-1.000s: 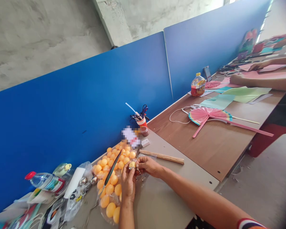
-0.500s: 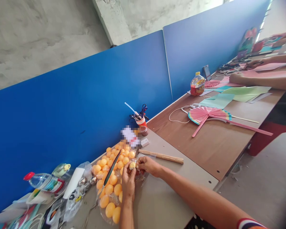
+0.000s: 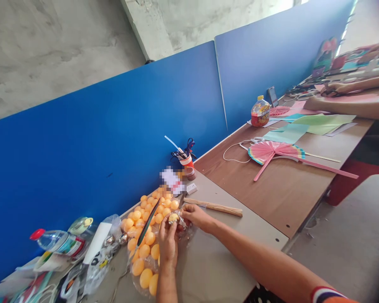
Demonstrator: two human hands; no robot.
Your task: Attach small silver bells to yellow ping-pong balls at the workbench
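Note:
My left hand point(image 3: 168, 240) is closed around a small yellow ball point(image 3: 173, 217), held up by the fingertips. My right hand point(image 3: 193, 216) pinches at the same ball from the right, with something thin and shiny between its fingers that I cannot name. Both hands hover over a clear plastic bag of several orange table-tennis balls point(image 3: 145, 235) on the grey table point(image 3: 214, 269). A dark green stick point(image 3: 149, 221) lies across the bag.
A wooden stick point(image 3: 214, 206) lies right of my hands. A cup of scissors and pens point(image 3: 185, 156) stands by the blue partition point(image 3: 113, 126). A water bottle point(image 3: 57, 240) and bags lie at left. A pink paper fan point(image 3: 271, 151) lies on the brown table; another person's arms point(image 3: 344, 105) work far right.
The yellow ball and both hands have shifted slightly left and the right fingers have re-gripped at the ball. The other person's far hand has moved along their table.

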